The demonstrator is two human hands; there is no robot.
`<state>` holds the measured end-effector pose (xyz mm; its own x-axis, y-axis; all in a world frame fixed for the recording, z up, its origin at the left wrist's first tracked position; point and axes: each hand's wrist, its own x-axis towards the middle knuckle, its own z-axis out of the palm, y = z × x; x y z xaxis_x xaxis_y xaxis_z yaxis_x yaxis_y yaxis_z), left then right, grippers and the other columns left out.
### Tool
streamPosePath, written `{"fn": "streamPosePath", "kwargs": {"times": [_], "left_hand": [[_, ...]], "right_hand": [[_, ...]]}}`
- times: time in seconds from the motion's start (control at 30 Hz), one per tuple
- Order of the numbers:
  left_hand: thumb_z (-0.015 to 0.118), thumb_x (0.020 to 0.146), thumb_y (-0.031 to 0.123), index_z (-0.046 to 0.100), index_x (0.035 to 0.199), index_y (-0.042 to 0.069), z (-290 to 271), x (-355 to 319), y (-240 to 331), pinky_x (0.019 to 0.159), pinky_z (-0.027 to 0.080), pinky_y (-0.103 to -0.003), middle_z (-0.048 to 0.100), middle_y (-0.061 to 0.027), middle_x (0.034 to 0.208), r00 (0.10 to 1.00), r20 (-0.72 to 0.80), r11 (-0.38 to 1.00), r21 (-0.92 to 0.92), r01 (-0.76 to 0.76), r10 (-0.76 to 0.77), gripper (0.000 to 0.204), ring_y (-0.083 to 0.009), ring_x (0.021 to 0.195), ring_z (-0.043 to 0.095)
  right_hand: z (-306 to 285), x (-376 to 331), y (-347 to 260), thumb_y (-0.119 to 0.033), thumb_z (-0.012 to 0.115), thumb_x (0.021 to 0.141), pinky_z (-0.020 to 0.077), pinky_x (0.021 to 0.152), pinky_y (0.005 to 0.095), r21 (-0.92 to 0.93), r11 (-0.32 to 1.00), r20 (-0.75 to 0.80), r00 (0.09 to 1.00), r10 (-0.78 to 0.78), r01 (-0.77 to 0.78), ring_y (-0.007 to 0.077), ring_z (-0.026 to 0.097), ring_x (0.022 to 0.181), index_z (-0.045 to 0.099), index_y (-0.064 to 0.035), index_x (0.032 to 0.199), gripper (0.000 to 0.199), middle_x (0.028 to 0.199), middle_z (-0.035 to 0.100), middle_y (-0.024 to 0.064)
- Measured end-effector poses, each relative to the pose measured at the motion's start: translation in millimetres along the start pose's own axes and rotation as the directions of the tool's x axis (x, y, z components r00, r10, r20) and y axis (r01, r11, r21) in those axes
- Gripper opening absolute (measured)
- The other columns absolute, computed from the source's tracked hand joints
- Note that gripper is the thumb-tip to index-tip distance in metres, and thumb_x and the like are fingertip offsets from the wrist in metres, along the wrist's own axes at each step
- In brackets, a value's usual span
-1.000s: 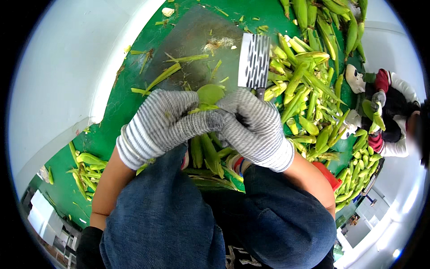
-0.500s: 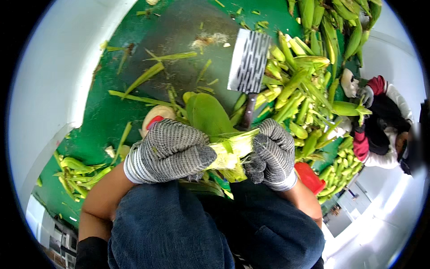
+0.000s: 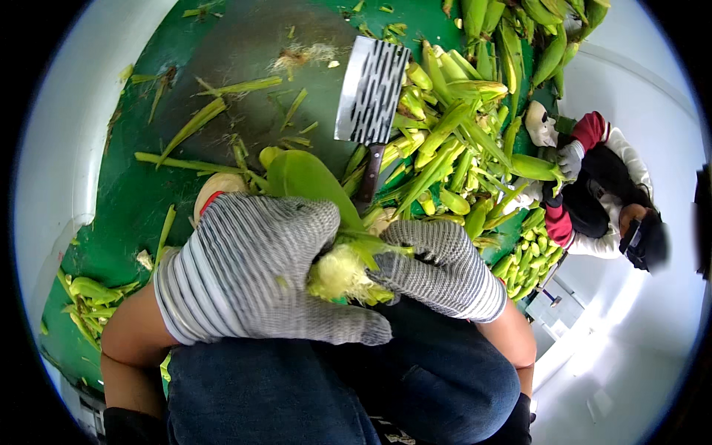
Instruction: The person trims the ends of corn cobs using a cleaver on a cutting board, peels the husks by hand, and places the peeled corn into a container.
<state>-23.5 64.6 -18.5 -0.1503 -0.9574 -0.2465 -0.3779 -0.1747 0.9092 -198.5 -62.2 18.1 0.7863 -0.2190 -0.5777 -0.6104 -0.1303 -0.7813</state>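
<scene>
In front of my knees, an ear of corn [image 3: 337,276] with pale silk is held between both hands. A broad green husk leaf [image 3: 308,178] stands up from it, away from me. My left hand [image 3: 256,271], in a grey striped knit glove, is closed round the ear's left side, its thumb stretched along the near side. My right hand [image 3: 441,267], gloved alike, pinches the husk at the ear's right side. Part of the ear is hidden by the gloves. Just beyond lies a wide cleaver [image 3: 371,93] with a slotted-looking blade and dark handle.
Right of the cleaver is a heap of green corn ears [image 3: 460,141], with more ears [image 3: 552,30] at the far right. A co-worker [image 3: 601,178] in gloves sits beyond the heap. Husk strips [image 3: 194,126] litter the dark board [image 3: 252,44] and green floor [image 3: 122,196].
My left hand has turned and shifted down and left, its thumb now extended. The ear's opened husk has folded, baring silk. The whole view has moved slightly right.
</scene>
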Motion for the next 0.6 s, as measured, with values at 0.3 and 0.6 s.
{"fn": "streamPosePath", "kwargs": {"times": [0.3,0.6], "left_hand": [[0.064,0.079,0.02,0.065,0.083,0.004,44,-8,-51,0.048,0.044,-0.029,0.058,-0.0063,0.062,0.845,-0.505,0.887,-0.291,-0.359,0.176,0.017,-0.0198,0.052,0.057],[0.064,0.08,0.015,0.063,0.078,0.001,64,30,-57,0.045,0.041,-0.025,0.057,-0.0046,0.058,0.885,-0.46,0.572,-0.708,-0.414,0.071,0.013,-0.0118,0.048,0.054]], "right_hand": [[31,5,32,-0.017,0.055,0.088,0.0439,0.045,0.0228,0.321,0.947,-0.106,0.994,0.015,0.019,0.0116,0.056,0.049,0.061,0.0024,0.086,0.021,0.062,0.06,0.0064],[13,-31,117,-0.009,0.073,0.059,0.0446,0.076,0.0412,-0.315,0.949,-0.29,0.948,-0.128,0.031,0.0331,0.059,0.087,0.058,-0.0059,0.095,0.039,0.094,0.062,0.0151]]}}
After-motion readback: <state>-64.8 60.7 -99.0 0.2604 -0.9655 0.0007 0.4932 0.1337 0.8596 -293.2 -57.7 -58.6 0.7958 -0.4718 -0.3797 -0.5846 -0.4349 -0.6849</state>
